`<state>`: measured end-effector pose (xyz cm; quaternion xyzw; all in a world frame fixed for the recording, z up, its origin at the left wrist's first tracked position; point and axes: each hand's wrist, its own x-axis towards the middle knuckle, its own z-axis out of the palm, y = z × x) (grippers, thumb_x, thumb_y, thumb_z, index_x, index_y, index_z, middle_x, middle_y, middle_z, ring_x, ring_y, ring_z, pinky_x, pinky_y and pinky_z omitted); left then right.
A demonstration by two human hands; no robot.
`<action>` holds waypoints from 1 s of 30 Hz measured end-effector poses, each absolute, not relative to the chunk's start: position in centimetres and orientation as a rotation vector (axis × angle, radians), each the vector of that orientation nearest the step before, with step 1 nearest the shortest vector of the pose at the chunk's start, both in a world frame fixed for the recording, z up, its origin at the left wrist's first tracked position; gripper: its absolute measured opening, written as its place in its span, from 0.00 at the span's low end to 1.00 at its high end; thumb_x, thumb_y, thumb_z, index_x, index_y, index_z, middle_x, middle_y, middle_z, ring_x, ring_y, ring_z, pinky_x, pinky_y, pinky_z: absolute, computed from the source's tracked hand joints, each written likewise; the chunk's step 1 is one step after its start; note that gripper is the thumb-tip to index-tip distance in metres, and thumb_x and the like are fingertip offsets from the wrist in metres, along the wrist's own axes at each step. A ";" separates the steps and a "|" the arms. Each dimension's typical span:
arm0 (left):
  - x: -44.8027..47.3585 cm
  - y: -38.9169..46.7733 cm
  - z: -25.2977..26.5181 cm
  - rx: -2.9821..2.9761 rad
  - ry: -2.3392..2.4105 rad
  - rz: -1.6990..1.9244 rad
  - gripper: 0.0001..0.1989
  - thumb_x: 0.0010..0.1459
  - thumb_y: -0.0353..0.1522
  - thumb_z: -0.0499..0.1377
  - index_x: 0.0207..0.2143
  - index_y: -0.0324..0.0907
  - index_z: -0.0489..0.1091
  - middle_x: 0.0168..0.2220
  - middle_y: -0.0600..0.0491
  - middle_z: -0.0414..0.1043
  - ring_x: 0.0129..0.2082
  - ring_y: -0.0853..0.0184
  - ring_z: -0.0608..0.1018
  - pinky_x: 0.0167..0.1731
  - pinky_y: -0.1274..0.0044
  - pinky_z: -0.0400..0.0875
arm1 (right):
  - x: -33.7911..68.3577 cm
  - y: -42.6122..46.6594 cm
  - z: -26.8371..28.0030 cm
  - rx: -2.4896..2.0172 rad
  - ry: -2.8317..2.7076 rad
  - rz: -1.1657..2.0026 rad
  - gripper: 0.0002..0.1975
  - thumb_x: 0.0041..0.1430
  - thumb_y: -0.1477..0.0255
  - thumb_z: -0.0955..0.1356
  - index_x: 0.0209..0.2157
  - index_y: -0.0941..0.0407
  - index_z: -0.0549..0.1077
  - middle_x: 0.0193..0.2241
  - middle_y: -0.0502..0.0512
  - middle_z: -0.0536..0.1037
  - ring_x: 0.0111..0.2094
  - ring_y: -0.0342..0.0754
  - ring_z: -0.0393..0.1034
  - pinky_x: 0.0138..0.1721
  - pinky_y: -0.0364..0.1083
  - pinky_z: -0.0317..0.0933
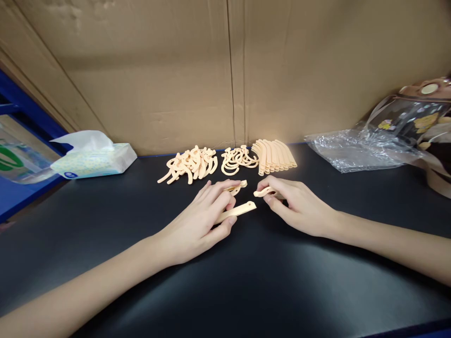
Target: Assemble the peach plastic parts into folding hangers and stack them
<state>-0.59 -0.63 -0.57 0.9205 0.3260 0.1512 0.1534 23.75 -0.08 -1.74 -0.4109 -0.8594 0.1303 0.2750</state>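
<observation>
My left hand point(207, 216) is closed, its thumb and forefinger gripping a flat beige strip point(241, 209) with a small hole near its free end. Another beige piece point(239, 187) pokes out past the far fingers of that hand; its shape is partly hidden. To the right, my right hand point(299, 204) pinches a small curved beige piece point(265, 191), most of it covered by the fingers. The two hands are apart, just above the black tabletop point(225, 286). Beyond them lie loose curved beige arms point(195, 162), hook-shaped pieces point(237, 158) and a neat stack of curved strips point(276, 156).
A tissue pack point(95, 159) stands at the back left, beside a blue frame point(24, 112). Crumpled clear plastic point(355, 148) and a transparent bag with a brown top point(419, 105) lie at the back right. Cardboard point(169, 75) walls off the table's far edge.
</observation>
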 end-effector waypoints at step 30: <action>-0.2 -1.0 -1.1 2.689 0.996 0.465 0.10 0.69 0.35 0.44 0.46 0.44 0.63 0.63 0.47 0.51 0.63 0.58 0.59 0.62 0.58 0.55 | 23.5 -0.5 -2.1 -0.953 -2.483 0.257 0.15 0.68 0.64 0.59 0.32 0.57 0.69 0.21 0.48 0.70 0.20 0.40 0.62 0.24 0.41 0.52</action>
